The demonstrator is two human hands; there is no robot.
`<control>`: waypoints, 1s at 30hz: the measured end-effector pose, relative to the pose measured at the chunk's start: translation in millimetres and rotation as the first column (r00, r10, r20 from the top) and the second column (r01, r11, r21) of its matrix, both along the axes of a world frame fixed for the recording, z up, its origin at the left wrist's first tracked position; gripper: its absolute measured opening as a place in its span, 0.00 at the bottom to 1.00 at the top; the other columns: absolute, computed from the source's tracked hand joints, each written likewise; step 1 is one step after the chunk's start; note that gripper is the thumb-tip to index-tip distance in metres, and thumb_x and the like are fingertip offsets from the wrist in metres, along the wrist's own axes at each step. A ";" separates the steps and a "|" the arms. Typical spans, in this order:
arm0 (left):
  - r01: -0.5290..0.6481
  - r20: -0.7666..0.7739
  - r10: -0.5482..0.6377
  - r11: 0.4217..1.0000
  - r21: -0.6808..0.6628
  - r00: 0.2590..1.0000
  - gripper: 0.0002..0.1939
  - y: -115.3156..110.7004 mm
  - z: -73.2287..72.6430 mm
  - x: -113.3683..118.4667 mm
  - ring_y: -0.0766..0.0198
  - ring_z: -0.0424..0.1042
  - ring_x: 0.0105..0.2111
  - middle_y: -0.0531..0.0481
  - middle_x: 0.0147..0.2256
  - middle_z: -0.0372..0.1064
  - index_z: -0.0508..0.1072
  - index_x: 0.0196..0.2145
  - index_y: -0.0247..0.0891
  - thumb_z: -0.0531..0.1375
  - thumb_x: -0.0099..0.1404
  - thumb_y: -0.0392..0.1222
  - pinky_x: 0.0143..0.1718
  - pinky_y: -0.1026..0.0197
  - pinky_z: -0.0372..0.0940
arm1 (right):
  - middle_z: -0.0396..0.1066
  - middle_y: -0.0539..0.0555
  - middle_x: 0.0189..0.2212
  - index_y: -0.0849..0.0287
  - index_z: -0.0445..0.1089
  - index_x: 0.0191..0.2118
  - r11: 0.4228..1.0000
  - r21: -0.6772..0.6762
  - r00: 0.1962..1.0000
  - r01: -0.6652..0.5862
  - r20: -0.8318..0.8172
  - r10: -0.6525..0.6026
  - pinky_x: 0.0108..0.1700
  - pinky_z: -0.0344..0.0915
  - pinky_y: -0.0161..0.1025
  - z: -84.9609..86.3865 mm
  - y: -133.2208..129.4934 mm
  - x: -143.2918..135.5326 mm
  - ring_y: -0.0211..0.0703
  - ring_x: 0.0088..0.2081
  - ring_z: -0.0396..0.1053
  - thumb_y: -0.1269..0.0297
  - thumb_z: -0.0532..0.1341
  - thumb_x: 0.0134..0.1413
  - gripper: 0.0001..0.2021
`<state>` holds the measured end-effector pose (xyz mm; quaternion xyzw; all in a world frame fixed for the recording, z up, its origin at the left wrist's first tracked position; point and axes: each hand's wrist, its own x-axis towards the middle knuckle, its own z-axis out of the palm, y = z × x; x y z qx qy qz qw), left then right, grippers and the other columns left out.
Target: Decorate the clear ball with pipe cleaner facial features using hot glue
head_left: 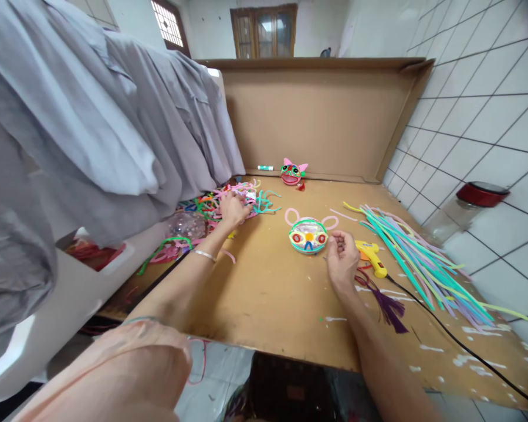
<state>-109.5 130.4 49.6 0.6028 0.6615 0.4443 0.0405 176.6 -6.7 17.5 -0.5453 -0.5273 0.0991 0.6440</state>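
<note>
My left hand (234,209) reaches into a heap of mixed pipe cleaners (266,202) at the back left, its fingers spread over the pink and teal ones. In the middle of the table lies a round animal face (308,237) made of pipe cleaners, with two pink loop ears, red-ringed eyes, an orange nose and a blue mouth. Just right of that face is my right hand (344,258), its fingers curled and closed. Whatever is between those fingers, if anything, cannot be made out. A yellow hot glue gun (375,261) lies right beside this hand.
Straight pipe cleaners (418,258) lie in a long bundle at the right. A purple tassel (391,310) is near the glue gun's black cord (457,346). A finished pink-eared face (293,172) and a marker (265,168) are by the cardboard wall (303,117). Grey cloth (114,117) hangs at left.
</note>
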 end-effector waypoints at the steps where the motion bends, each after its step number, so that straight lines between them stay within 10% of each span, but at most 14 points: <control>1: 0.000 -0.121 -0.002 1.000 -0.015 0.993 0.13 -0.8 0.0 2.6 0.42 0.60 0.54 0.36 0.46 0.69 0.75 0.34 0.32 0.65 0.51 0.42 0.58 0.49 0.51 | 0.72 0.53 0.31 0.59 0.68 0.36 1.000 0.000 1.000 0.000 0.004 0.000 0.35 0.66 0.40 -0.3 0.2 0.2 0.41 0.30 0.67 0.60 0.56 0.54 0.09; 10: -0.231 -0.371 0.076 0.890 -0.393 0.926 0.25 14.7 -4.2 14.2 0.39 0.72 0.47 0.27 0.43 0.74 0.74 0.46 0.31 0.55 0.62 0.55 0.47 0.44 0.62 | 0.72 0.54 0.31 0.59 0.69 0.37 1.000 -0.004 1.000 0.003 0.008 -0.003 0.35 0.66 0.40 0.3 1.0 2.0 0.42 0.31 0.68 0.61 0.55 0.54 0.10; 18: -0.207 -0.332 0.125 0.952 -0.227 0.935 0.20 14.3 -12.8 16.8 0.50 0.73 0.47 0.44 0.44 0.76 0.69 0.51 0.44 0.57 0.63 0.51 0.47 0.53 0.64 | 0.72 0.55 0.32 0.59 0.68 0.37 1.000 -0.016 1.000 0.001 0.024 0.000 0.37 0.66 0.41 0.2 -0.1 1.5 0.43 0.32 0.68 0.59 0.55 0.55 0.10; 30: -0.175 -0.216 0.146 0.977 -0.122 0.965 0.20 21.3 -8.1 3.6 0.53 0.71 0.45 0.39 0.44 0.73 0.72 0.48 0.33 0.46 0.63 0.34 0.47 0.56 0.63 | 0.72 0.54 0.31 0.58 0.67 0.36 1.000 -0.019 1.000 -0.006 0.022 0.006 0.37 0.66 0.41 3.3 -1.9 0.2 0.43 0.31 0.68 0.61 0.55 0.53 0.08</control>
